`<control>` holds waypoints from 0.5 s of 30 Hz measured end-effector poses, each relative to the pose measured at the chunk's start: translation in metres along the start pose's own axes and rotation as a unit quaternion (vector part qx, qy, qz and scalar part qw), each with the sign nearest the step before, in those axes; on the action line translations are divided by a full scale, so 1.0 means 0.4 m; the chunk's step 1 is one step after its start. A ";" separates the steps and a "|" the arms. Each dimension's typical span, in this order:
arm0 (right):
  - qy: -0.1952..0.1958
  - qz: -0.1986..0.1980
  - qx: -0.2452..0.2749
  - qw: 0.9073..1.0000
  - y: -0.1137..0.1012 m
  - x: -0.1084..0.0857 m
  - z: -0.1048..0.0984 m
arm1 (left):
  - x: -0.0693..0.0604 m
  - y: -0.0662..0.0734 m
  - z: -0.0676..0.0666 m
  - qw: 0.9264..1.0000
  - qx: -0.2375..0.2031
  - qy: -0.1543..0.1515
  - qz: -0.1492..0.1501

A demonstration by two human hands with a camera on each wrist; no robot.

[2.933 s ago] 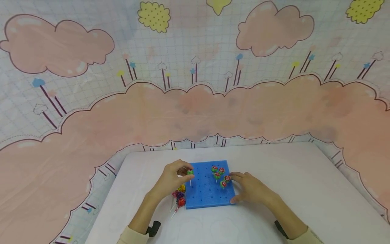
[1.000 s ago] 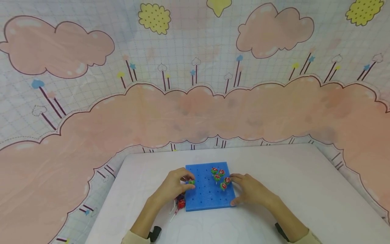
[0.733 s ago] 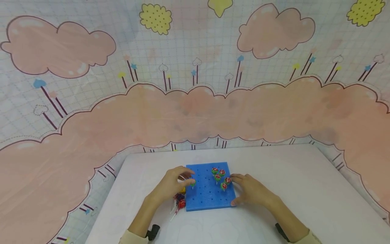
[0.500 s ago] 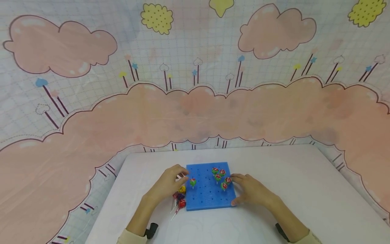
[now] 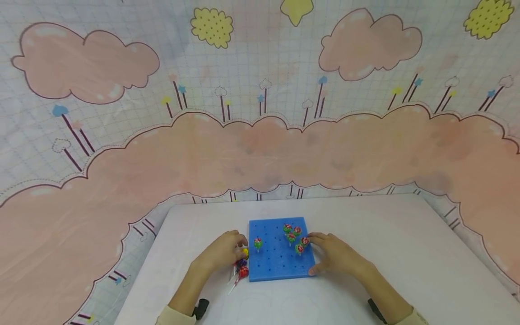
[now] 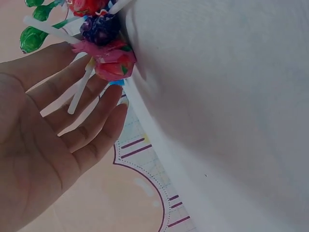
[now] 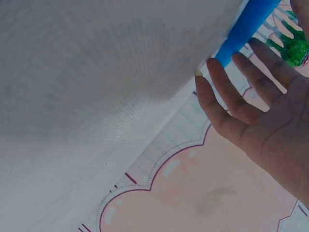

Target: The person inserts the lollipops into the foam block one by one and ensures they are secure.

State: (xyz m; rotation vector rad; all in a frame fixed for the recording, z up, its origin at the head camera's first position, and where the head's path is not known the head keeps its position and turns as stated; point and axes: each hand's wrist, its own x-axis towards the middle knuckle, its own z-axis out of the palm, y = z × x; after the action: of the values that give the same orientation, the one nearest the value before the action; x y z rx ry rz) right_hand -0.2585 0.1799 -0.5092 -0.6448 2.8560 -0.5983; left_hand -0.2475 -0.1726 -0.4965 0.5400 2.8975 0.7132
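At the board's left edge, the left hand (image 5: 222,249) pinches a yellow lollipop (image 5: 245,253), partly covered by the thumb. Beside it lie a purple lollipop (image 6: 100,28) and red lollipops (image 5: 242,271). In the left wrist view a pink-wrapped lollipop (image 6: 115,63) is near the fingertips; the thumb is out of that view. One green-and-red lollipop (image 5: 257,243) stands upright in the blue foam board (image 5: 280,270). Several more green-and-red lollipops (image 5: 290,236) stand at its right side. The right hand (image 5: 339,255) rests against the board's right edge with fingers extended.
The board has rows of small holes and lies on a white table (image 5: 365,216). Behind the table hangs a patterned cloth (image 5: 260,149) with pink clouds. Loose lollipop sticks (image 5: 233,289) point toward the table's near side.
The left hand let go of a green-and-red lollipop, now upright in the board's left part. It then moved down and back to the yellow lollipop. The right hand stayed in place.
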 end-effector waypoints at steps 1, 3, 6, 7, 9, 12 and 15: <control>0.000 0.001 0.000 1.000 0.000 0.001 0.000 | 0.001 -0.001 0.002 1.000 0.000 0.000 0.001; 0.000 0.002 -0.001 1.000 0.001 0.002 0.001 | 0.003 -0.003 0.005 1.000 -0.007 -0.002 0.003; 0.001 -0.001 0.000 1.000 0.000 0.003 0.002 | 0.005 -0.007 0.010 1.000 -0.008 -0.005 0.008; 0.001 -0.002 0.000 1.000 0.000 0.003 0.001 | 0.007 -0.008 0.012 1.000 -0.006 -0.006 0.009; 0.000 -0.001 0.003 1.000 0.000 0.003 0.000 | 0.010 -0.009 0.015 1.000 -0.005 -0.009 0.009; -0.001 0.000 0.006 1.000 0.000 0.002 -0.001 | 0.014 -0.009 0.018 1.000 -0.007 -0.010 0.014; 0.000 -0.001 0.006 1.000 -0.001 0.003 -0.002 | 0.018 -0.009 0.018 1.000 -0.011 -0.013 0.013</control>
State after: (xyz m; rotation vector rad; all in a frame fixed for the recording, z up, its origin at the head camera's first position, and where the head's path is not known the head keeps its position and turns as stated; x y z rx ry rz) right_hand -0.2596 0.1795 -0.5083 -0.6464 2.8492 -0.6149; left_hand -0.2539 -0.1699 -0.5049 0.5821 2.8595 0.7360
